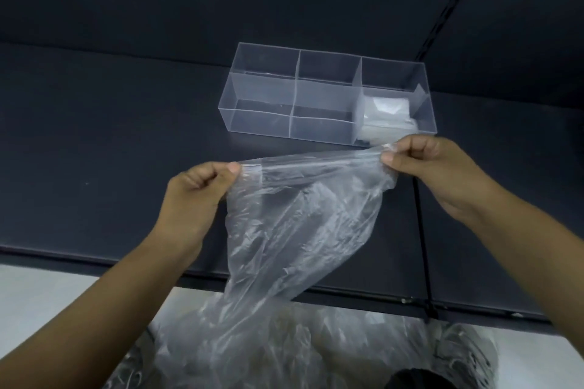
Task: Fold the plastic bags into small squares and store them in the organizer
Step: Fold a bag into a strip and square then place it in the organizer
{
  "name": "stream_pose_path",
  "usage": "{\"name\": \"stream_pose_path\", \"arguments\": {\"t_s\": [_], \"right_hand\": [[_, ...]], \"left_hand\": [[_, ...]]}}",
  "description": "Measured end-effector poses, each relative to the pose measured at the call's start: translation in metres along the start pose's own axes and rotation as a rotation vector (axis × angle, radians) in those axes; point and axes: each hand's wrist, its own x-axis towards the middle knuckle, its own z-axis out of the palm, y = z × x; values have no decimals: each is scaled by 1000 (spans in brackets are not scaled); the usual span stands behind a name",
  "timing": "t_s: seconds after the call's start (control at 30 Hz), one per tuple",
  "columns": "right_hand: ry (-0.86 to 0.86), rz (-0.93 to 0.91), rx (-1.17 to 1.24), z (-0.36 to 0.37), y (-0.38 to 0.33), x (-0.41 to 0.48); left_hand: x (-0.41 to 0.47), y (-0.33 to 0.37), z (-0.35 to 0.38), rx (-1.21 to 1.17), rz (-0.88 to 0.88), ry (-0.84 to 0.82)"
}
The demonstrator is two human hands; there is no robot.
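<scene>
Head | left hand (pixel 202 189), right hand (pixel 426 164) pinch bag (pixel 300 215) | (bottom blurs into pile (pixel 331 354))

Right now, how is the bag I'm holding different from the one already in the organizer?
The held bag is unfolded and large, hanging stretched between your left hand and right hand; the stored bag is folded small. The held bag is in the air; the stored bag lies in the near right compartment of the organizer. Both are translucent plastic.

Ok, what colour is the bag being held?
Clear, see-through bag; head view shows it best.
</scene>
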Motion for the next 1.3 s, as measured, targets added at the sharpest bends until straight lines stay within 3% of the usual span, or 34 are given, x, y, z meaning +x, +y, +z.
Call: {"name": "stream_pose_path", "arguments": {"t_s": [0.13, 0.27, 0.4, 0.5, 0.6, 0.7, 0.8, 0.87, 0.93, 1.03, 1.13, 1.3], "right_hand": [[-20, 48, 164, 15, -5, -1], [141, -17, -41, 32, -10, -5], [21, -119, -104, 45, -19, -10], [-137, -156, -81, 62, -27, -12], [-247, -183, -64, 78, -32, -13], [-88, -174, -86, 74, -30, -13], [79, 64, -2, 60, -15, -25], [-48, 333, 73, 59, -2, -43], [-292, 541, 194, 66, 11, -61], [-551, 646, 562, 80, 22, -74], [-584, 610, 773, 90, 17, -71], [-416, 593, 824, 81, 17, -54]], "left_hand": [[-12, -1, -2, -3, -47, -36], [-13, 3, -13, 53, -103, -19], [-2, 14, -24, 362, 12, 34], [6, 35, -1, 353, 58, -228], [10, 46, 32, 278, -12, -513], [16, 39, 38, 105, -117, -402], [22, 19, 23, 32, -171, -254], [23, 7, 15, -15, -200, -204], [22, 0, 14, -48, -209, -188], [16, -6, 17, -78, -200, -191], [8, -9, 23, -90, -190, -227], [6, -7, 20, -94, -145, -132]]}}
